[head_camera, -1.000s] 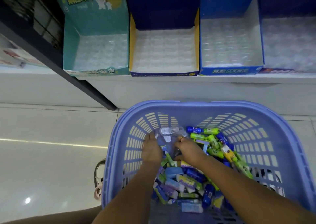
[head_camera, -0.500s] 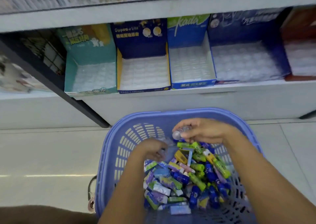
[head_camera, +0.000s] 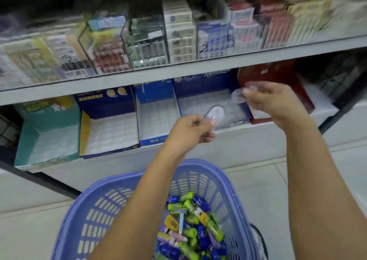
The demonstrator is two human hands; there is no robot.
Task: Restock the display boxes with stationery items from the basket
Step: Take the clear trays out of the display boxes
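One view is available: the head camera. Both hands are held above the basket [head_camera: 119, 182], in front of the lower shelf [head_camera: 238, 140].

The left hand [head_camera: 188, 129] has its grip pinched on a clear oval case [head_camera: 215, 112], with the thumb and curled fingers on the lower end. This case sits over the front edge of the dark blue display box [head_camera: 198, 101].

The right hand [head_camera: 278, 103] has its grip pinched on further clear cases [head_camera: 239, 97]. They are blurred, so their count cannot be told. They sit in front of the border between the dark blue display box and the red display box [head_camera: 274, 75].

Three more boxes stand to the left on the same shelf:
- blue display box [head_camera: 156, 119]
- navy-and-yellow display box [head_camera: 111, 128]
- teal display box [head_camera: 49, 138]

Each shows a pale moulded tray liner.

The lavender basket stands on the tiled floor [head_camera: 268, 190] and holds loose green, blue and yellow stationery items [head_camera: 190, 224]. The upper shelf [head_camera: 178, 71] carries packaged goods, which are blurred.
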